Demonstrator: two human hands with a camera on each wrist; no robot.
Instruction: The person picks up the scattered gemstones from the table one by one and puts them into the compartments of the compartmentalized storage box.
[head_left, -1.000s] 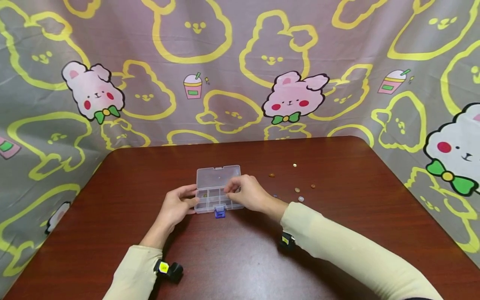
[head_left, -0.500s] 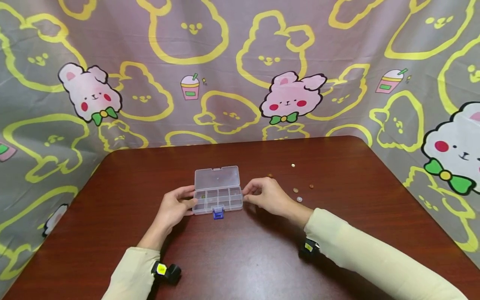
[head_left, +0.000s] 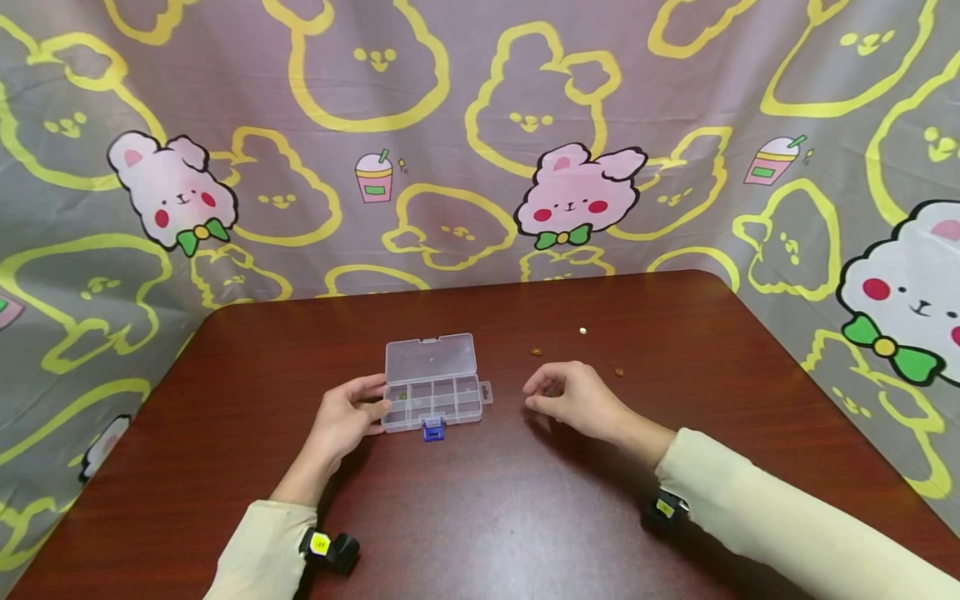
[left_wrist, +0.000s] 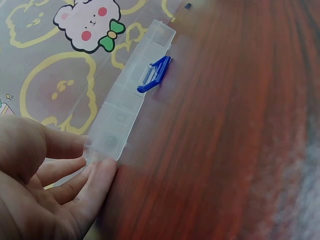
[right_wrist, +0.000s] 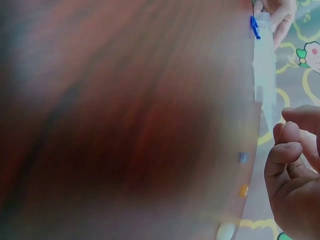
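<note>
A clear plastic compartment box (head_left: 433,410) lies on the table with its lid (head_left: 430,358) raised and a blue latch (head_left: 433,431) at the front. My left hand (head_left: 347,421) holds the box's left end, and the left wrist view shows the thumb and fingers around that end. A small yellow-green piece (head_left: 402,396) sits in the back left compartment. To the right of the box, my right hand (head_left: 581,402) hovers low over the table, apart from it. Its fingers are loosely bent, and nothing shows between them in the right wrist view.
Small stone-like pieces lie right of the box: an amber one (head_left: 536,352), a pale one (head_left: 582,331) and a brown one (head_left: 619,372). The right wrist view also shows a bluish piece (right_wrist: 243,157) and a white one (right_wrist: 226,231). A printed cloth (head_left: 450,125) hangs behind the table.
My right hand has left the compartments and moved right, past the box's end, now covering some of the pieces from the head view. The left hand keeps its hold on the box.
</note>
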